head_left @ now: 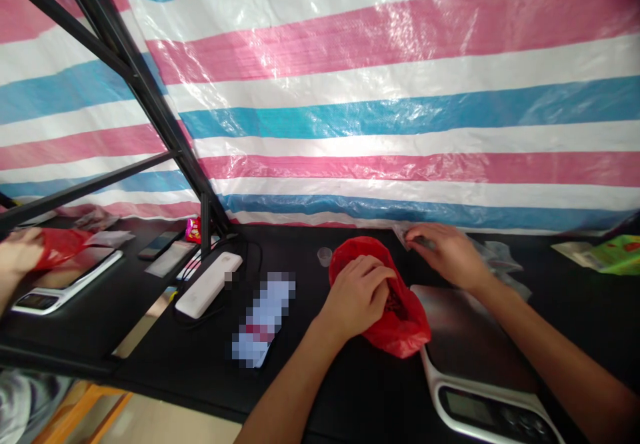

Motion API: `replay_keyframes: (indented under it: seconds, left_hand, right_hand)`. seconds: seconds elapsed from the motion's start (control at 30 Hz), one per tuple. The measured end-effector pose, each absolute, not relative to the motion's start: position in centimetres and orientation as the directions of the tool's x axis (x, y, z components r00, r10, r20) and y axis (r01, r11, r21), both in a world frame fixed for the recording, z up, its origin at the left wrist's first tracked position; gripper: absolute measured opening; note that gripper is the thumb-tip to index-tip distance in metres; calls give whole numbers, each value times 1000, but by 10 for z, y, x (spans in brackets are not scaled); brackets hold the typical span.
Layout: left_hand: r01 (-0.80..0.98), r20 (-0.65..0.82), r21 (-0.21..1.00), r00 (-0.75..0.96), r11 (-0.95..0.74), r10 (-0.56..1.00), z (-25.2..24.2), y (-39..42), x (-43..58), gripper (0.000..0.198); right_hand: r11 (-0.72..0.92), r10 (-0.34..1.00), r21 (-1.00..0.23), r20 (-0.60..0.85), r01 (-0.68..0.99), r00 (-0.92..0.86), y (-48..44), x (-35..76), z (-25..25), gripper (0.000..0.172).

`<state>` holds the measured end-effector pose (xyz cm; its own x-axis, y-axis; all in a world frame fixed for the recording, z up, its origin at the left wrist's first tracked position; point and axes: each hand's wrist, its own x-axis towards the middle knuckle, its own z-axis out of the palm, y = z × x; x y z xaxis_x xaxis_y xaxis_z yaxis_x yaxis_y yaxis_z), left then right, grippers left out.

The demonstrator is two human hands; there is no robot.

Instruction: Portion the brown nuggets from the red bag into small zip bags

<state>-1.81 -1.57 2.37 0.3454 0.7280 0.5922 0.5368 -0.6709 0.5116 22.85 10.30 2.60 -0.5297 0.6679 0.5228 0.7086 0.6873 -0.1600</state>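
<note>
Nearest the camera, a digital scale (470, 344) lies on the black table (190, 364), with an open red plastic bag (397, 336) at its left edge. Curled fingers of the left hand (356, 295) dip into the bag's mouth, whether gripping anything I cannot tell; beyond the scale, the right hand (447, 252) pinches clear plastic (401, 233) narrowly between thumb and fingertips.

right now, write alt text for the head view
A person's left hand is at the mouth of an open red bag beside a scale; the right hand touches clear plastic. A striped sheet hangs behind the black table.
</note>
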Motion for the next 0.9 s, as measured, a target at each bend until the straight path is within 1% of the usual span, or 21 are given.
replay_keyframes:
  seconds: [0.07,0.17,0.2,0.33,0.5,0.6,0.7,0.77,0.9]
  left_hand:
    - [511,585,544,337,-666,737,25,-17,-17,27]
    - [461,536,648,290,-606,793,26,-19,-14,28]
    - [439,509,691,268,-574,818,25,-20,-14,30]
    - [309,416,833,196,-459,888,22,-19,-10,33]
    - [99,308,942,126,-321,943,21,-15,-7,23]
    - [-61,246,969,106,-241,963,19,-12,-6,22]
    - [-187,208,966,143,-180,968,16,-10,-5,28]
    - [-223,199,961,164,-161,966,14,-9,-4,30]
    - [-252,207,954,174,-160,963,13,-10,-2,29]
  right_hand:
    - [747,590,-217,652,628,-476,87,229,31,10]
    - [785,550,-288,732,549,-402,63,226,40,13]
    - [799,535,-287,741,529,-406,57,225,42,15]
    - [846,468,-192,713,498,-522,42,221,44,23]
    - [863,435,-104,651,494,-622,33,214,40,27]
    - [868,425,-90,643,488,-637,26,210,43,26]
    - [877,414,-99,653,471,-634,22,208,48,26]
    - [885,402,-101,657,454,-638,21,208,51,27]
    - [887,406,-109,644,448,-648,19,208,52,27]
